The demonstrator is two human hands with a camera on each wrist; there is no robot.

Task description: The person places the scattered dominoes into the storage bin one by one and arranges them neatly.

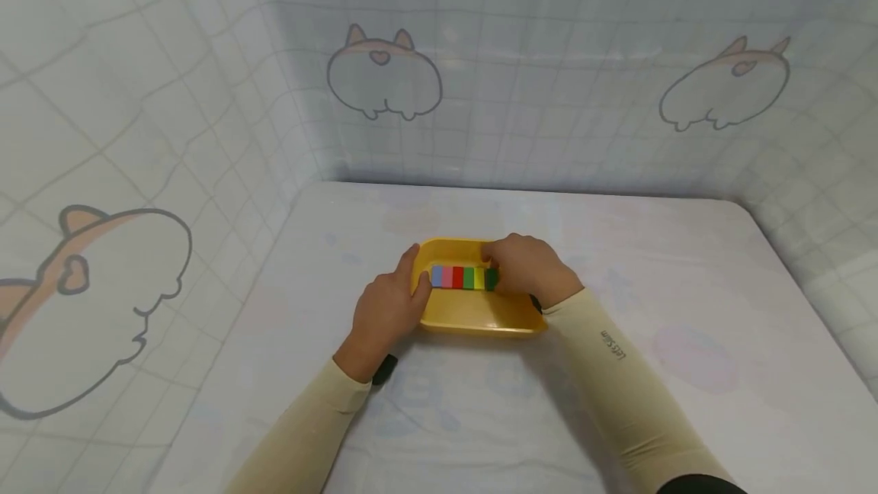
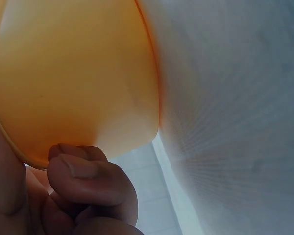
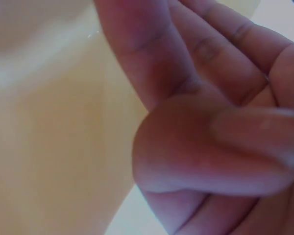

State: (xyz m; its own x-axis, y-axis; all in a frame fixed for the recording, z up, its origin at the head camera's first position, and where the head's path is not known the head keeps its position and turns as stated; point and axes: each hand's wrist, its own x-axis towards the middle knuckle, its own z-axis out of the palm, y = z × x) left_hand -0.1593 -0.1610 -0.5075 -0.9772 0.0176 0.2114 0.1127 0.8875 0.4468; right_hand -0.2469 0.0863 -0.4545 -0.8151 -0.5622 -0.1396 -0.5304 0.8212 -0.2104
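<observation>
A yellow plastic tray [image 1: 473,319] lies on the covered table, its corners rounded. Inside it runs a straight row of small coloured blocks [image 1: 457,277]: from left, light blue, pink, red, green, yellow, with a dark green block [image 1: 491,279] at the right end. My left hand [image 1: 389,302] grips the tray's left side; in the left wrist view its curled fingers [image 2: 90,178] press the outer wall. My right hand [image 1: 531,269] reaches over the tray's right side, fingers at the dark green block. Whether they pinch it is hidden; the right wrist view shows bent fingers [image 3: 186,142] beside the tray wall.
A pale patterned cloth [image 1: 645,372] covers the table. White grid-printed sheets with cartoon animal drawings [image 1: 384,78] hang at the back and both sides. Both forearms wear cream sleeves [image 1: 617,372], and a small black device [image 1: 384,370] sits at the left wrist.
</observation>
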